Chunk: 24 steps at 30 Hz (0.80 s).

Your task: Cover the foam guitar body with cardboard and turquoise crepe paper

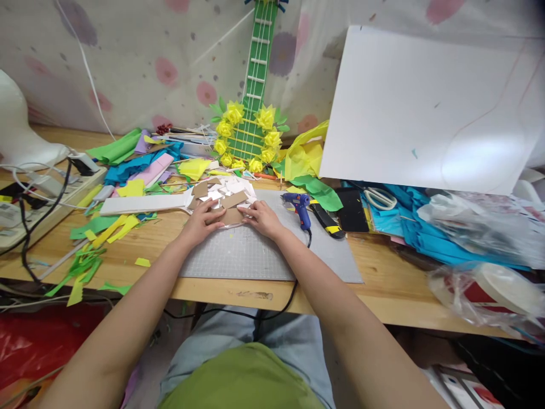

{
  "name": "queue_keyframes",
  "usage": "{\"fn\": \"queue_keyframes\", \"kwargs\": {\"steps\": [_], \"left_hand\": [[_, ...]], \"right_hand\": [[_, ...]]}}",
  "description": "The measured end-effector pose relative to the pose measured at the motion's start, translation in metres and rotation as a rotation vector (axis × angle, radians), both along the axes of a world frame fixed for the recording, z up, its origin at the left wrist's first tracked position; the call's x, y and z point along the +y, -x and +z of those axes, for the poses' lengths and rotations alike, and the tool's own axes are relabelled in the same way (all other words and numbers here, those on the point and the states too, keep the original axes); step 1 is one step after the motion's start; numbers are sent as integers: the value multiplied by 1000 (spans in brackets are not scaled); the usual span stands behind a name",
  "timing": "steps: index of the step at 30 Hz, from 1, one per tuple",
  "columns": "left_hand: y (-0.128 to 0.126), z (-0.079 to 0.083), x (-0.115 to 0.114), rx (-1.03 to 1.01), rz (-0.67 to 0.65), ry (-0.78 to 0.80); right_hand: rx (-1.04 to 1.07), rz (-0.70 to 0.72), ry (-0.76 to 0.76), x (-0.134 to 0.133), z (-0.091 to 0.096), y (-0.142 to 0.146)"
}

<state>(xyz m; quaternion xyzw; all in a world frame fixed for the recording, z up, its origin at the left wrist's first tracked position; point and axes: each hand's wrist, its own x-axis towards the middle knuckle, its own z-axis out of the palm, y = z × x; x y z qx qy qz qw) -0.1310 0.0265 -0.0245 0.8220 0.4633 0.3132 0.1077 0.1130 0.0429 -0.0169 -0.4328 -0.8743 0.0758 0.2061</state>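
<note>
A white guitar-shaped cutout lies on the grey cutting mat (238, 258), its long white neck (145, 205) pointing left. White paper and brown cardboard scraps (233, 186) are heaped over its rounded end. At the near side of the heap, my left hand (203, 220) has its fingers closed on the left edge of a brown cardboard piece (232, 217). My right hand (263, 219) pinches the same piece from the right. What lies under the fingertips is hidden. To the right rest a blue glue gun (300, 207) and a black-and-yellow cutter (327, 220).
Behind the heap stands a green paper guitar (255, 74) with yellow flowers. A white board (426, 113) leans at right. Coloured paper scraps (128, 153) and a power strip (51, 210) occupy the left. Scissors (380, 199) and a bagged roll (498, 292) lie right.
</note>
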Motion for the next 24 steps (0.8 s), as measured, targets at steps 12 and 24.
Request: {"fn": "queue_keyframes", "kwargs": {"steps": [12, 24], "left_hand": [[1, -4, 6, 1, -6, -15], [0, -3, 9, 7, -10, 1]], "right_hand": [[-46, -29, 30, -2, 6, 2], [-146, -73, 80, -4, 20, 5]]}}
